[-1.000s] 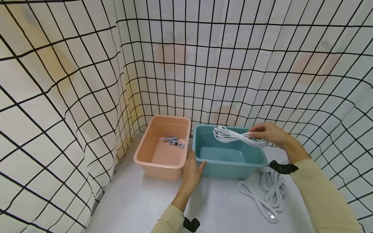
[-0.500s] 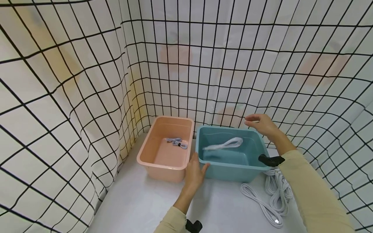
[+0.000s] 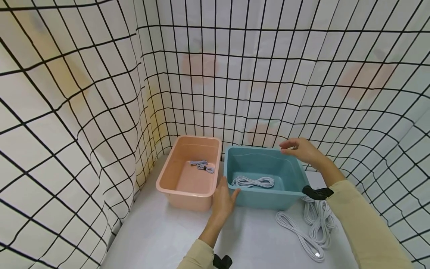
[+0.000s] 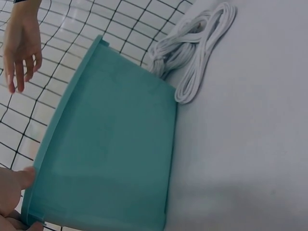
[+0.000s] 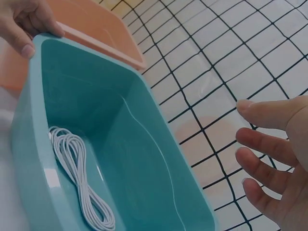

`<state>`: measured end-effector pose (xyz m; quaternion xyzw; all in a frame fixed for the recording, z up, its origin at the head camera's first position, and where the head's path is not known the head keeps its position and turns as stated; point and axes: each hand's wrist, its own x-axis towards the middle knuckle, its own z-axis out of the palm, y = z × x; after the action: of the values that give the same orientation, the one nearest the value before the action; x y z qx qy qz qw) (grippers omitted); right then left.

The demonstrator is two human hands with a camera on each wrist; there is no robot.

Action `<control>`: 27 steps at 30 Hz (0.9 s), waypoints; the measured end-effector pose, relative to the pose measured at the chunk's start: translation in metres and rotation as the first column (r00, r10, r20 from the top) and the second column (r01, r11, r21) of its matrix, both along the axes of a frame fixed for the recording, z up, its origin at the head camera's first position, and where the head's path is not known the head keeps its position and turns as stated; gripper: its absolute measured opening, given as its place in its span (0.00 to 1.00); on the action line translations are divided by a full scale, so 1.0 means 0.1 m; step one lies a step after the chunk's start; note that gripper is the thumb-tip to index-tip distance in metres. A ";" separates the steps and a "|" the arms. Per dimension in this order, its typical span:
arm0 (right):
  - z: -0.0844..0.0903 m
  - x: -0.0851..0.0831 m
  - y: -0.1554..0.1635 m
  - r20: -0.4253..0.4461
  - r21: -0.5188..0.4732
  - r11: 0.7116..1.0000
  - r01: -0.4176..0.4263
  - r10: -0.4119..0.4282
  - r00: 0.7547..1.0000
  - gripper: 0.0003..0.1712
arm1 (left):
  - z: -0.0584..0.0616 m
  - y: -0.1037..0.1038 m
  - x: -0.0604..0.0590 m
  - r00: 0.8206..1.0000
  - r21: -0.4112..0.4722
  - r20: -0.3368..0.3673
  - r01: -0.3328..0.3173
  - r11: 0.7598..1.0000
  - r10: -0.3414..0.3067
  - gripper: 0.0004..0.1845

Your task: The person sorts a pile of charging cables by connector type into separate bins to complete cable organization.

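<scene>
A white cable bundle [image 3: 252, 182] lies on the floor of the teal bin [image 3: 265, 198], along its near wall. My left hand [image 3: 223, 200] grips the bin's near left corner, thumb on the front and fingers round the side, as the right wrist view shows. Above the bin's far right corner hovers my right hand [image 3: 302, 151], holding nothing. Its fingers [image 5: 267, 144] are loosely spread in the right wrist view, apart from the bin.
Left of the teal bin stands a peach bin [image 3: 188, 203] with small cables [image 3: 203, 166] inside. More white cable bundles [image 3: 317, 220] lie on the white table [image 3: 255, 239], by the teal bin's right end. Black wire grid [image 3: 215, 89] rises behind and at both sides.
The white cable bundle was in my right hand above the teal bin; it was released, fell, and now lies inside. My left hand keeps its grip on the bin's corner.
</scene>
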<state>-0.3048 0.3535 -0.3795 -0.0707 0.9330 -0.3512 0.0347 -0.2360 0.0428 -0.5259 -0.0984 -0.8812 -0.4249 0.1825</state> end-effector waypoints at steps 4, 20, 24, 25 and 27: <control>-0.05 0.06 0.04 -0.005 0.000 1.000 -0.016 0.016 1.000 0.29 | 0.00 0.00 0.01 1.000 -0.010 -0.003 0.001 1.000 -0.001 0.36; -0.18 0.50 0.24 -0.054 -0.026 0.999 -0.039 0.038 0.998 0.26 | -0.04 0.01 0.02 0.999 -0.003 0.033 -0.003 1.000 0.003 0.38; -0.23 0.66 0.30 -0.064 -0.071 0.996 -0.047 0.043 0.997 0.25 | -0.04 -0.01 0.04 1.000 0.003 0.027 -0.009 1.000 0.009 0.38; -0.24 0.69 0.32 -0.070 -0.075 0.996 -0.043 0.038 0.997 0.25 | -0.04 -0.01 0.04 1.000 0.002 0.027 -0.007 1.000 0.007 0.38; -0.26 0.75 0.36 -0.085 -0.073 0.997 -0.035 0.029 0.996 0.24 | -0.05 -0.01 0.03 1.000 0.002 0.023 0.000 1.000 0.000 0.38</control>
<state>-0.2294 0.3892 -0.4057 -0.1015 0.9187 -0.3817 -0.0018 -0.2333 0.0417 -0.5307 -0.0933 -0.8829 -0.4268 0.1722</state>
